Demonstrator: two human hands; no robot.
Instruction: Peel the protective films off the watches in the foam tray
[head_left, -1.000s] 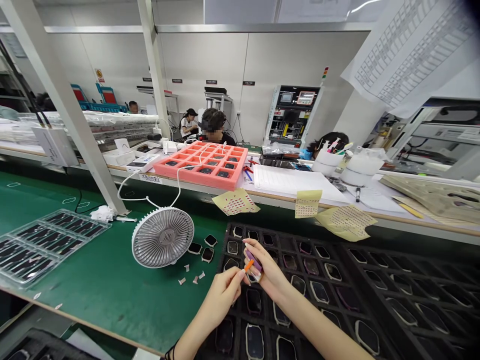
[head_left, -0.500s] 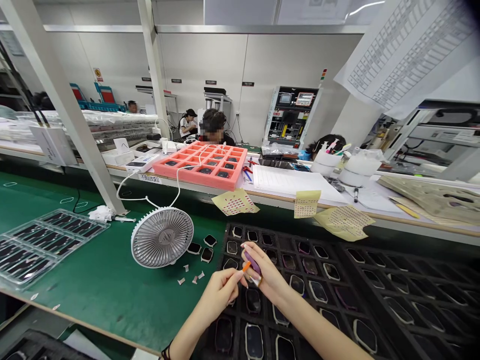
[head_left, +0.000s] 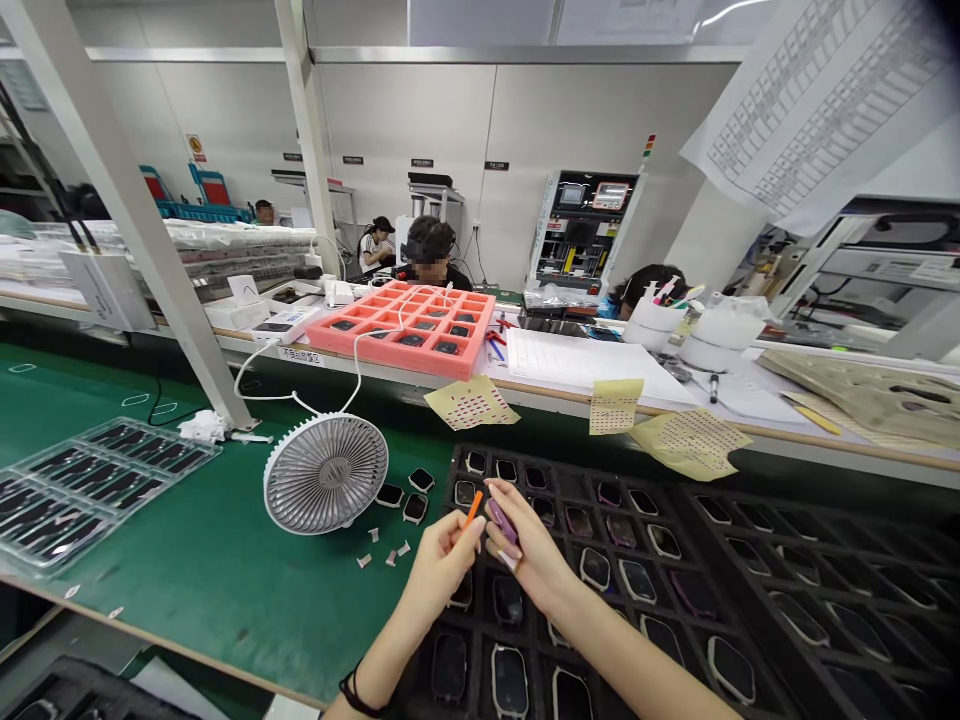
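My left hand pinches a thin orange stick between thumb and fingers, its tip pointing up. My right hand is closed around a small purple watch case, seen edge-on with part of it behind the fingers. A narrow gap separates the stick from the case. Both hands are over a black foam tray, whose slots hold several watch cases with dark screens, among them a pale-framed watch.
A white fan stands on the green mat at left, beside loose watches and small pale pieces. Further left lies a clear tray of dark strips. A pink foam tray rests on the shelf; people sit beyond it.
My left hand has drawn slightly left and up, taking the orange stick away from the purple watch case and tilting it more upright. My right hand has barely moved.
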